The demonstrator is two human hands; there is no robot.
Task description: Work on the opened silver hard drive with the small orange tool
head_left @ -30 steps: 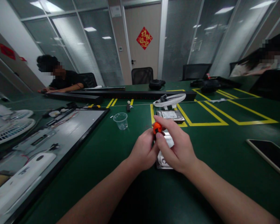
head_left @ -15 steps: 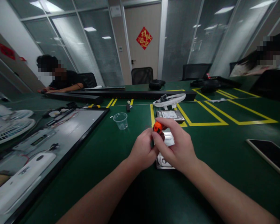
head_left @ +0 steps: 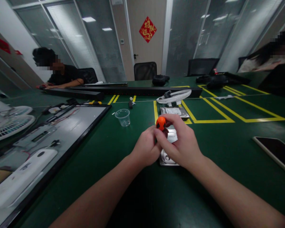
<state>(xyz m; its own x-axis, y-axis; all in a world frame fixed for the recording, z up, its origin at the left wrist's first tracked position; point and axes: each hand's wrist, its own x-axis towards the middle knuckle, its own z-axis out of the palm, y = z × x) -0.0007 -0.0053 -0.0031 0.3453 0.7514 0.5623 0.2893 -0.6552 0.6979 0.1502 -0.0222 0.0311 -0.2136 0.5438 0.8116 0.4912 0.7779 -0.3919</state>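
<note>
My right hand (head_left: 180, 139) is closed, thumb and fingers pinching an orange-and-black screwdriver handle (head_left: 161, 123) seen nearly end-on. The shaft and tip are hidden by the hands. Close against it, my left hand (head_left: 146, 147) is closed too, its fingertips tucked behind the right thumb, so what they grip cannot be made out. Under the hands lies a silver hard drive (head_left: 167, 161), partly covered by them. Just beyond sits a second hard drive (head_left: 174, 111), lying flat on the green table (head_left: 104, 180).
A clear plastic cup (head_left: 123, 117) stands left of the hands. A white fan grille (head_left: 177, 97) lies beyond the drives. At left is a large panel (head_left: 85, 118) with a white device (head_left: 26, 177); a phone-like slab (head_left: 276, 152) lies right. Two other people sit farther off.
The view has tipped down slightly, so the whole scene sits a little higher. The orange handle has turned, showing different black marks. Both hands keep nearly the same pose.
</note>
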